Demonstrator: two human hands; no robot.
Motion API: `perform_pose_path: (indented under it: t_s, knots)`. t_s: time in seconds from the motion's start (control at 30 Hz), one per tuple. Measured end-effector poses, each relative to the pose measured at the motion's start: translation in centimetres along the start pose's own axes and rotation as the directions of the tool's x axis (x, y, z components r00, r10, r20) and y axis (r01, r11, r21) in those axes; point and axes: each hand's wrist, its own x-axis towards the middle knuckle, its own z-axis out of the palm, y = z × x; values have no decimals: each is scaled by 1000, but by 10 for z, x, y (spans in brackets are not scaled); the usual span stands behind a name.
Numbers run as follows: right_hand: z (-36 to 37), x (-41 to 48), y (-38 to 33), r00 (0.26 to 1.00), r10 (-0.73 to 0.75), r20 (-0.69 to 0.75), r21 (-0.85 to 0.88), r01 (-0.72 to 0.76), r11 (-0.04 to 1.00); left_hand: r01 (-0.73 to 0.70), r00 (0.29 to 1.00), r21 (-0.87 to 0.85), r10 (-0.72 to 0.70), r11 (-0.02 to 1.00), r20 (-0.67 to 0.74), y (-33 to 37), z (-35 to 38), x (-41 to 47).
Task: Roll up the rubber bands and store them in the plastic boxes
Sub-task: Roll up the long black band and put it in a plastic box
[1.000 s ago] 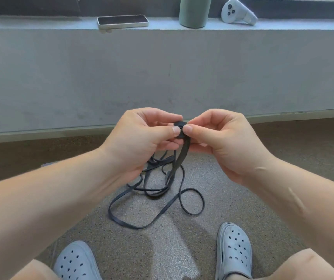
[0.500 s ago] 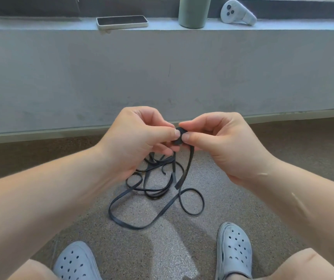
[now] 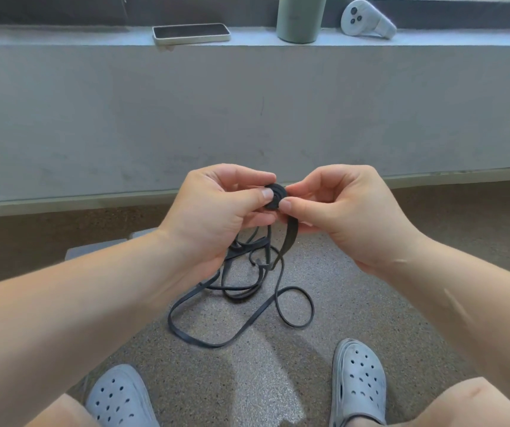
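The left hand (image 3: 216, 211) and the right hand (image 3: 349, 217) are held close together above the speckled brown floor (image 3: 355, 303); the thumb and curled fingers of each hand pinch one small flat coil of black rubber band (image 3: 275, 195) from opposite sides; the unrolled length of band (image 3: 289, 238) hangs from the coil and lies in loose loops on the floor, ahead of two pale grey perforated clogs (image 3: 358, 380).

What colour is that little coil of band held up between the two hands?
Black, maybe very dark grey; the coil shows best in the head view.
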Motion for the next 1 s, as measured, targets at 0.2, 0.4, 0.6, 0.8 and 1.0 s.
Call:
perform_pose_path:
  t_s: [0.2,0.4,0.6,0.8,1.0]
  knots:
    - [7,-5,10,982,-145,-122,-109,132,985,57,994,-61,-52,997,92,-5,-1,-4]
    - [-6,-4,5,991,-134,-8,-130,132,983,3,979,263,-56,965,193,6,-13,3]
    - [-7,-2,3,989,-126,80,-170,139,976,-48,969,339,-39,939,245,16,-14,3]
    - [-5,-2,7,996,-85,8,-117,85,989,7,985,241,-48,970,165,11,-11,3]
    - [1,-2,7,993,-114,-20,-42,113,993,24,997,50,-28,998,65,9,-9,3]
